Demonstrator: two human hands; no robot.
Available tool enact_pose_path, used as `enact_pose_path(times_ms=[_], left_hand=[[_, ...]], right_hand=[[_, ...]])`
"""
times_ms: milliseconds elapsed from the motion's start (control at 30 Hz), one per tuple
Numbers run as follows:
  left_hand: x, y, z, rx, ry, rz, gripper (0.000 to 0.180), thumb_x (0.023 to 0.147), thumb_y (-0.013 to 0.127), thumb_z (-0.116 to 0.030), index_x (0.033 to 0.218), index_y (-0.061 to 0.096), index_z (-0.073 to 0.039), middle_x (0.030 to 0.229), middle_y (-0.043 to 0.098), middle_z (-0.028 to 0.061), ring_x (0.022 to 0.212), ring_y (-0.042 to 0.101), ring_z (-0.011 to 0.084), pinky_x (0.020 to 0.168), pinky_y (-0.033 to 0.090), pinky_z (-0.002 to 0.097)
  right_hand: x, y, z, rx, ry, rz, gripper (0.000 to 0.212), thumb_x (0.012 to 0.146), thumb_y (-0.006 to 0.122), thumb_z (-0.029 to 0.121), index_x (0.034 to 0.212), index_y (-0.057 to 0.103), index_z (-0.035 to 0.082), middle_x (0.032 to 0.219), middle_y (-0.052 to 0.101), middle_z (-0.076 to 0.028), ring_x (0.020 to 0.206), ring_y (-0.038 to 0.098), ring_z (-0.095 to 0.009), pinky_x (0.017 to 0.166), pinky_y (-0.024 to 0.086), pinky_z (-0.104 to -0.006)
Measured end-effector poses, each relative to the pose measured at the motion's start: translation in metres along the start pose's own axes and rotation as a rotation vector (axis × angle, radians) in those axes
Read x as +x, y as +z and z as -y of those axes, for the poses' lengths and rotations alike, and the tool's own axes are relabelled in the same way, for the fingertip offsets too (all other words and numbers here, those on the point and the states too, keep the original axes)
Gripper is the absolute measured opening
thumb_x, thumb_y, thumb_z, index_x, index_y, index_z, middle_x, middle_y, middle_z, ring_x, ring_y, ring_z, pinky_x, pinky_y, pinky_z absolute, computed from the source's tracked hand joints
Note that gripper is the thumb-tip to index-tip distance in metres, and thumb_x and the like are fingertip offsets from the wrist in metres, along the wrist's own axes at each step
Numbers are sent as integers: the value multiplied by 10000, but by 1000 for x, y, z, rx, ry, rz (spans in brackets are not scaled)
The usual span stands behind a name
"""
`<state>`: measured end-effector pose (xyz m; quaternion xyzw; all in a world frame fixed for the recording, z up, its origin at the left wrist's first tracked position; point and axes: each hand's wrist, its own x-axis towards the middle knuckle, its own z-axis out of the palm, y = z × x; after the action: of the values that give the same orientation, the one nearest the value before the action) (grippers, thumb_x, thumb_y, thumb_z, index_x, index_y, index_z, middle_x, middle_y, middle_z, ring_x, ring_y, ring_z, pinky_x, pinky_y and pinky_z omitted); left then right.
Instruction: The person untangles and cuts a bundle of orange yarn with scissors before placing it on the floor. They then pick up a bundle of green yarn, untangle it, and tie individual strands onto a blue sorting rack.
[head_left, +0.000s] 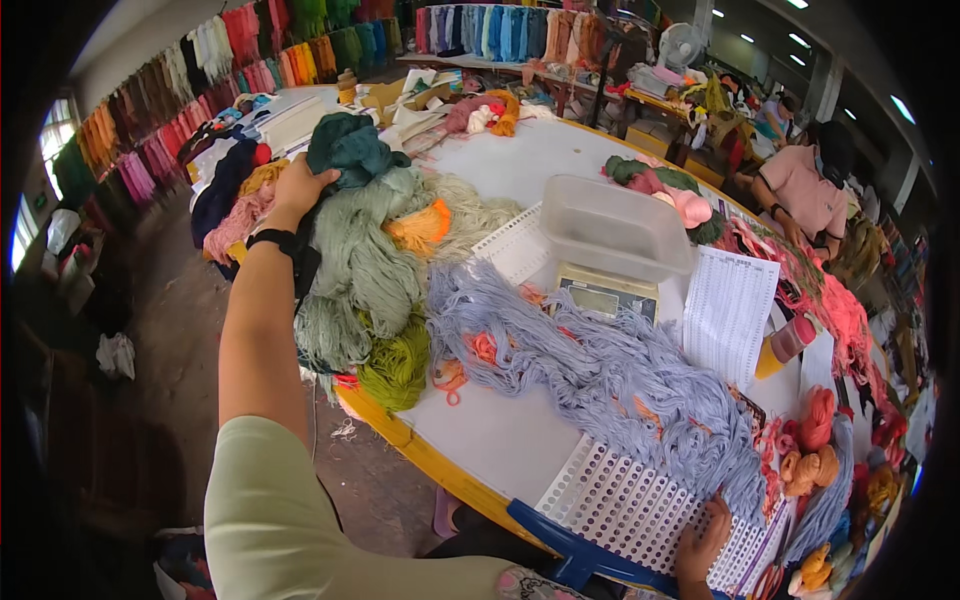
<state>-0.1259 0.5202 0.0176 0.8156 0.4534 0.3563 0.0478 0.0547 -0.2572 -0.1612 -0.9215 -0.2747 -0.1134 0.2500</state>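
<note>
My left arm reaches out to the far left of the table, where my left hand (pixel 300 187) is closed on a dark teal yarn hank (pixel 345 150). Below it lie sage-green yarn (pixel 365 240), with an orange bundle (pixel 420 228) on it, and an olive-green hank (pixel 393 370). My right hand (pixel 704 540) rests at the near right on a white card with rows of dark holes (pixel 610 505). Its fingers are stretched out, the tips beside the end of a long heap of lavender-blue yarn (pixel 600 365). Orange-red strands show among the blue.
A clear plastic bin (pixel 615 230) sits on a scale (pixel 605 290). Right of it are a printed sheet (pixel 730 310) and a yellow bottle with a pinkish cap (pixel 785 347). Coloured skeins hang along the walls. A co-worker in a pink shirt (pixel 805 190) stands across the table.
</note>
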Motion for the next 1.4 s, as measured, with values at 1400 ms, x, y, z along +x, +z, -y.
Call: enact_pose_path(times_ms=[1400], left_hand=[[-433, -13, -150, -390, 813, 524, 436, 709, 758, -192, 1127, 666, -116, 1366, 511, 76, 1342, 371, 296, 1108, 226, 544]], right_hand=[[102, 113, 226, 1036, 45, 385, 822, 796, 718, 24, 1431, 197, 47, 1307, 385, -166, 1056, 517, -182, 845, 477, -283]])
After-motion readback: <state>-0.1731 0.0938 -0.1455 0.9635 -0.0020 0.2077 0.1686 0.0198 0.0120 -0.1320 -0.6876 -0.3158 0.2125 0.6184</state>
